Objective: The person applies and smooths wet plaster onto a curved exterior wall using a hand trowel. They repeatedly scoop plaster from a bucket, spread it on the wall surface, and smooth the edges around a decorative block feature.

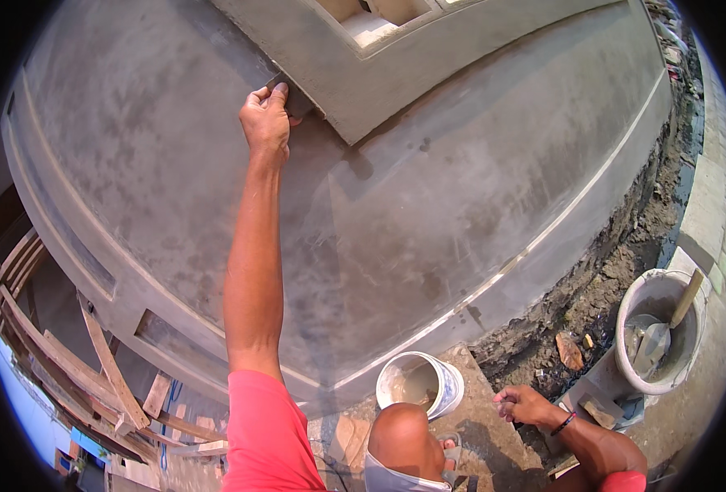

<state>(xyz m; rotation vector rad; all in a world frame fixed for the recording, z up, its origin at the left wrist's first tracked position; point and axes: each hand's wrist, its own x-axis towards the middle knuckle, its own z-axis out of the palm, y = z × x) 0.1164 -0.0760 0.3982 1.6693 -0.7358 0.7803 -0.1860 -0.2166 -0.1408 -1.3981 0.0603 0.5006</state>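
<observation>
My left hand (266, 123) reaches far up the wall, its thumb and fingers closed on a small dark flat plate (299, 101). The plate lies along the lower edge of a raised, plastered window surround (355, 90), near its corner; the hand hides part of it, and its exact kind does not show. Grey plaster, patchy with damp, covers the wall (429, 230). Low at the right, beside my bent knee, my right hand (523, 405) hangs with loosely bent fingers and nothing visible in them. A white bucket (453, 385) with greyish contents stands nearest to it.
Farther right stands a pale round tub (625, 336) with a wooden-handled trowel (652, 344) inside. A dirt trench (593, 279) with rubble follows the wall's base beside a paved strip (712, 197). Wooden boards (109, 361) fill the lower left. A light ledge line crosses the wall.
</observation>
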